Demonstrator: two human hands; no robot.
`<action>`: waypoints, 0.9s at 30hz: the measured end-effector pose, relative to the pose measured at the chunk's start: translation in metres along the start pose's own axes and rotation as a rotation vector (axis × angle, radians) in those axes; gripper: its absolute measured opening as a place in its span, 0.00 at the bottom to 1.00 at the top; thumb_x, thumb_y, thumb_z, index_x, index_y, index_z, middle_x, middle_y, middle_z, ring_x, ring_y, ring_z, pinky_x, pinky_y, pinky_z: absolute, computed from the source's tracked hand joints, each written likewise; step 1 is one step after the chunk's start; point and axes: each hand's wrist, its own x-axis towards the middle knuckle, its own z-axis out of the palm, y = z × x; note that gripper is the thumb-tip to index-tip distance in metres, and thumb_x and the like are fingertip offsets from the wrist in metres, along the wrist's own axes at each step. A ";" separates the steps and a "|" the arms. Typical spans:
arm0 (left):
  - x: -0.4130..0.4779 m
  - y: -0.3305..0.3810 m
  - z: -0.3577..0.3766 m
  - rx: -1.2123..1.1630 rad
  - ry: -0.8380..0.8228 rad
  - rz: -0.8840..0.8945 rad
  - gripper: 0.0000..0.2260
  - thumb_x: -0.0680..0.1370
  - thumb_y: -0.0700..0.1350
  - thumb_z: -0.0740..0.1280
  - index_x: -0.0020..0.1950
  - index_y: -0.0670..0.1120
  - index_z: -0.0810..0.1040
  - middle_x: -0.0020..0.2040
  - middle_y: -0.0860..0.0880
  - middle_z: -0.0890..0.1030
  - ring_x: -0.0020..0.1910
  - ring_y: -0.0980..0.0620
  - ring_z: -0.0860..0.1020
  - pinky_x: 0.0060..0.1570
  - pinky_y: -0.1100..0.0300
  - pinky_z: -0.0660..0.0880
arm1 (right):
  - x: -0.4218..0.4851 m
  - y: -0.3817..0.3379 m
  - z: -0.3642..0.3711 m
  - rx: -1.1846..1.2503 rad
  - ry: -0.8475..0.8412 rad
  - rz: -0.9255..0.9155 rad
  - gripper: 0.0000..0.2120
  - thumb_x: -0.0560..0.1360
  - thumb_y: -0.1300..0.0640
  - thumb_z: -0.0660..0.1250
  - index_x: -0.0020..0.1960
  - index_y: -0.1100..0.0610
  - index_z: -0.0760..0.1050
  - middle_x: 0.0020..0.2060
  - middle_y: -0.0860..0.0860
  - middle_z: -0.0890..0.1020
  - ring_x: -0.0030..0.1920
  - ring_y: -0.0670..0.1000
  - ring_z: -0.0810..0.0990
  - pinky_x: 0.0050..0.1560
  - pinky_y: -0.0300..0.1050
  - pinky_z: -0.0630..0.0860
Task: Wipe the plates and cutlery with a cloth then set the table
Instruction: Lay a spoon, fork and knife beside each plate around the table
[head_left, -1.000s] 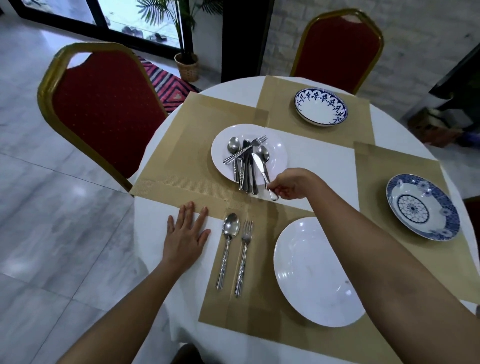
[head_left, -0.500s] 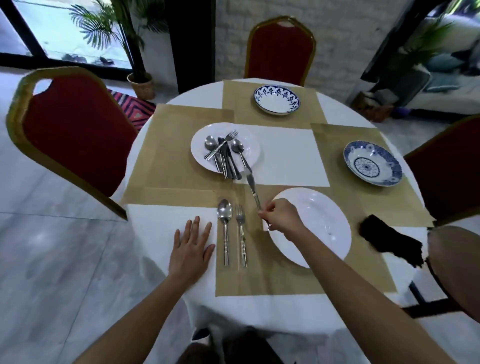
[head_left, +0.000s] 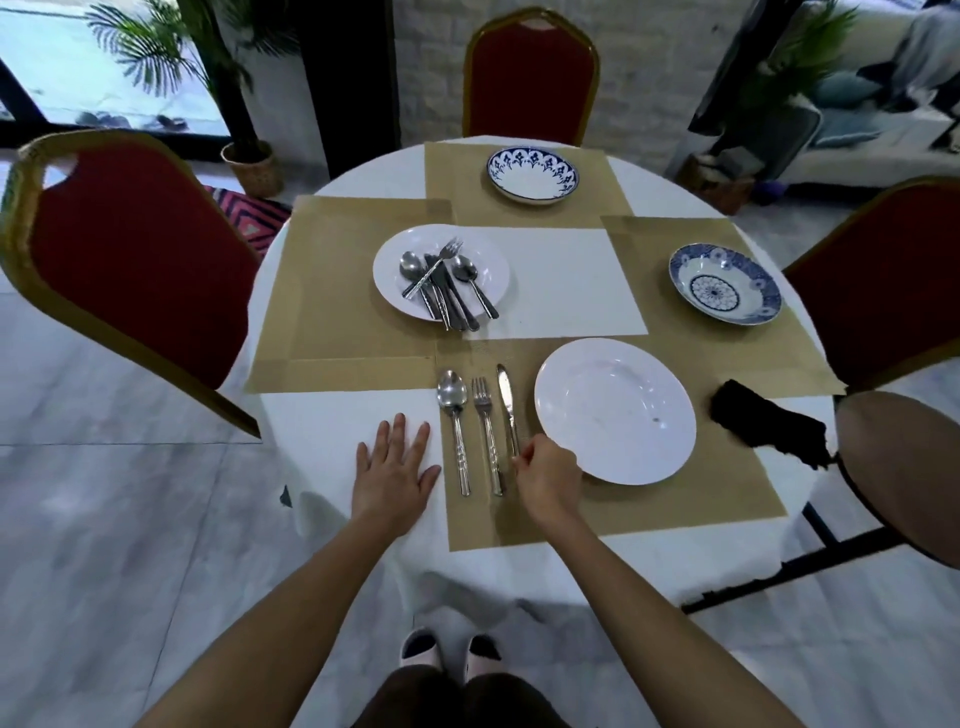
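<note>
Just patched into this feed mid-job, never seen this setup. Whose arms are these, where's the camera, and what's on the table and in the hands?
No machine here: both arms belong to a person, and the one picture comes from a wide-angle camera on their head, looking down at a round table. The left hand lies flat and open on the white tablecloth. The right hand pinches the handle end of a knife that lies on the near placemat, beside a fork and a spoon. Right of the knife sits the near white plate. Behind, the back white plate carries a pile of cutlery; the far blue plate and the right blue plate each sit on a mat. A dark cloth lies near the table's right edge.
</note>
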 end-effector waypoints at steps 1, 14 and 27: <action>0.000 0.000 0.000 0.009 -0.002 -0.002 0.28 0.82 0.60 0.43 0.77 0.52 0.36 0.78 0.46 0.36 0.77 0.45 0.37 0.74 0.46 0.41 | 0.000 0.002 0.001 -0.018 -0.005 -0.018 0.05 0.78 0.59 0.65 0.49 0.59 0.77 0.45 0.56 0.82 0.49 0.58 0.79 0.45 0.44 0.71; 0.000 0.004 -0.005 0.047 -0.042 -0.023 0.28 0.82 0.60 0.44 0.77 0.52 0.36 0.78 0.46 0.36 0.77 0.45 0.38 0.75 0.46 0.43 | -0.002 0.007 0.006 -0.313 -0.111 -0.208 0.12 0.76 0.70 0.57 0.57 0.65 0.74 0.50 0.60 0.79 0.50 0.59 0.80 0.45 0.48 0.74; 0.017 0.002 -0.045 0.086 -0.054 -0.003 0.24 0.81 0.57 0.53 0.76 0.50 0.59 0.75 0.46 0.63 0.72 0.45 0.64 0.68 0.51 0.63 | 0.031 -0.041 -0.038 -0.259 -0.092 -0.344 0.13 0.77 0.65 0.56 0.59 0.61 0.72 0.48 0.59 0.79 0.49 0.61 0.79 0.44 0.48 0.72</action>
